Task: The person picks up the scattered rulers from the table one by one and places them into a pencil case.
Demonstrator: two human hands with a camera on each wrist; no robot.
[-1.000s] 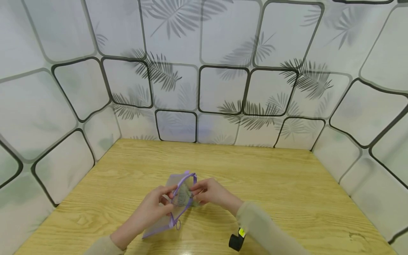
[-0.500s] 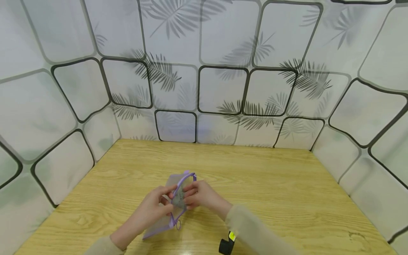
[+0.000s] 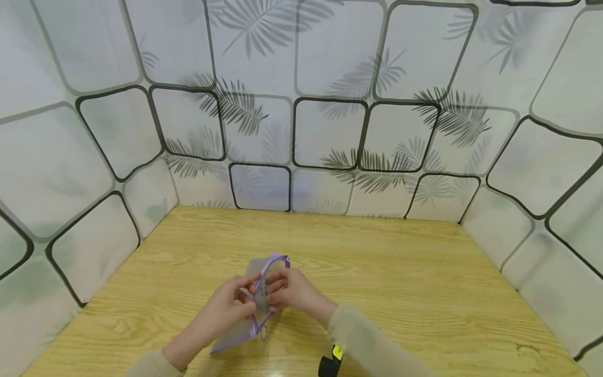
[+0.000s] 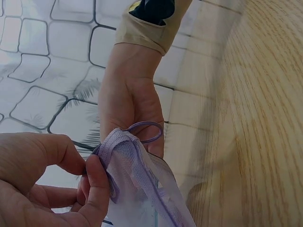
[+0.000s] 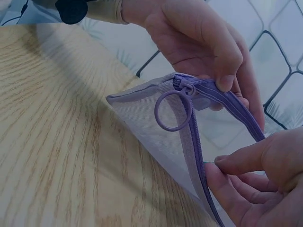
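A translucent mesh zipper pouch (image 3: 231, 335) with purple trim is tilted up from the table, its mouth facing right. My left hand (image 3: 227, 303) pinches one zippered edge, thumb bent over it in the right wrist view. My right hand (image 3: 294, 290) has its fingertips at the pouch mouth. In the right wrist view, that hand's thumb and forefinger (image 5: 220, 177) nearly meet beside the other zipper edge. Whether they pinch anything is unclear. Greyish-green printed material (image 3: 261, 296) shows inside the mouth; its kind cannot be made out. A purple ring pull (image 5: 165, 111) hangs from the zipper end.
The wooden table (image 3: 400, 277) extends around both hands. Patterned fabric walls (image 3: 330, 131) close in the back and sides. A black wrist device (image 3: 330, 365) with a yellow patch is at the right sleeve.
My right hand has moved left into the pouch mouth. The greyish-green material has gone left and further in, with less of it showing. My left hand and the pouch stay almost still.
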